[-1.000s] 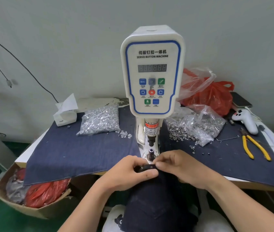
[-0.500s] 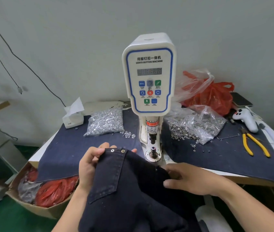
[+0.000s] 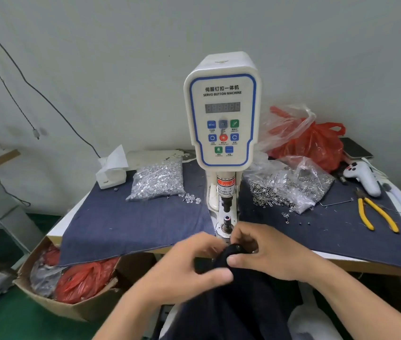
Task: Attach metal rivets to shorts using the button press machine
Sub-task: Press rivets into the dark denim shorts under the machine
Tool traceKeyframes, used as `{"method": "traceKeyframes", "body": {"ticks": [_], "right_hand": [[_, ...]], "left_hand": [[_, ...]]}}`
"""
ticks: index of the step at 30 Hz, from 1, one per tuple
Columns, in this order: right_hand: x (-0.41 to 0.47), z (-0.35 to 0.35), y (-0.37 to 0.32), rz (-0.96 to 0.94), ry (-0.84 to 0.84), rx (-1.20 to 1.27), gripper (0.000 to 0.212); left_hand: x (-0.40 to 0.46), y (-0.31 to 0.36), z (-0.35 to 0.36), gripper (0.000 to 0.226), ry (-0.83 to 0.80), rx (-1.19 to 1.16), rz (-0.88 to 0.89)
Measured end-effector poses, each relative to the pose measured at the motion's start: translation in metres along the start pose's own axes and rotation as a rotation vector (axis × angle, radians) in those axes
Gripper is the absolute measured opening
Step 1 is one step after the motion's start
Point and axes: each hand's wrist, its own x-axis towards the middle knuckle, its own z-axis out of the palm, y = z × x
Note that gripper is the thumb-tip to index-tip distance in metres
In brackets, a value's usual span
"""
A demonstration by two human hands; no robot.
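The white servo button press machine (image 3: 222,119) stands at the table's middle, its lower die post (image 3: 227,223) bare just beyond my fingers. Dark denim shorts (image 3: 238,307) hang from the table's front edge into my lap. My left hand (image 3: 189,268) and my right hand (image 3: 265,251) both pinch a bunched edge of the shorts right in front of the die. A clear bag of silver rivets (image 3: 156,180) lies left of the machine. A torn bag of metal rings (image 3: 290,185) lies to its right.
Denim cloth (image 3: 133,224) covers the table. Yellow-handled pliers (image 3: 376,214), a white handheld device (image 3: 363,177) and a red plastic bag (image 3: 312,141) sit at the right. A tissue box (image 3: 111,173) is at the back left. A cardboard box (image 3: 72,283) with red bags stands below left.
Half a second ago my left hand held the shorts spread up at the left. Both hands have since come together, bunching the fabric edge in front of the die.
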Motion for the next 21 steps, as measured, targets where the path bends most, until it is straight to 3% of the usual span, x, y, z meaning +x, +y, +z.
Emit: {"method": "traceKeyframes", "body": {"ticks": [7,11,16,18,21], "right_hand": [[-0.005,-0.006,-0.01,-0.091,-0.039,-0.143,0.026],[-0.012,-0.016,-0.002,0.03,-0.194,-0.055,0.025],[-0.012,-0.024,0.012,0.06,-0.406,-0.003,0.033],[-0.011,-0.027,0.017,0.037,-0.372,0.093,0.025],[-0.01,-0.028,0.025,0.023,-0.259,0.318,0.022]], "left_hand": [[0.01,-0.002,0.017,0.02,0.001,-0.026,0.04],[0.013,-0.003,0.015,0.023,0.047,-0.014,0.063],[0.013,-0.001,0.02,0.023,-0.019,-0.413,0.128],[0.012,-0.004,0.025,0.02,-0.04,-0.542,0.105],[0.016,-0.01,0.032,0.024,-0.124,-0.542,0.03]]}}
